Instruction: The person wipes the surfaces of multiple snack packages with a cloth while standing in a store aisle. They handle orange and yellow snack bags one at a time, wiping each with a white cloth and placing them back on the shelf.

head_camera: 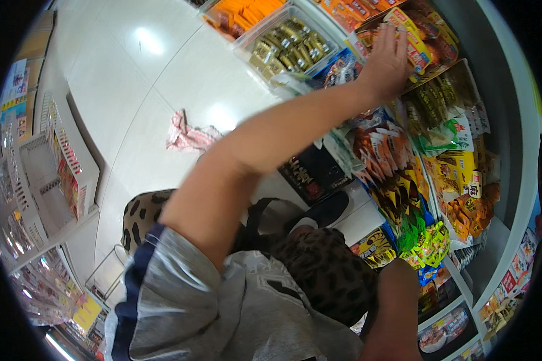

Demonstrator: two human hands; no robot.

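Observation:
My left hand (pixel 387 63) reaches across to the upper right, palm down. Its fingers lie straight over a yellow and red snack packet (pixel 414 43) in an open box of similar packs on the shelf. Beside the hand are dark green snack packs (pixel 438 97); below its wrist are orange-red packets (pixel 384 146). My right arm (pixel 395 307) shows at the lower right, but its hand cannot be made out. Close to it hang bright yellow-green packets (pixel 431 246).
A clear plastic bin (pixel 293 45) of small packs stands at the top, beside orange packs (pixel 248 16). A pink and white cloth (pixel 189 135) lies on the tiled floor. A black box (pixel 316 173) is near my shoe (pixel 329 210). White perforated baskets (pixel 65 180) stand left.

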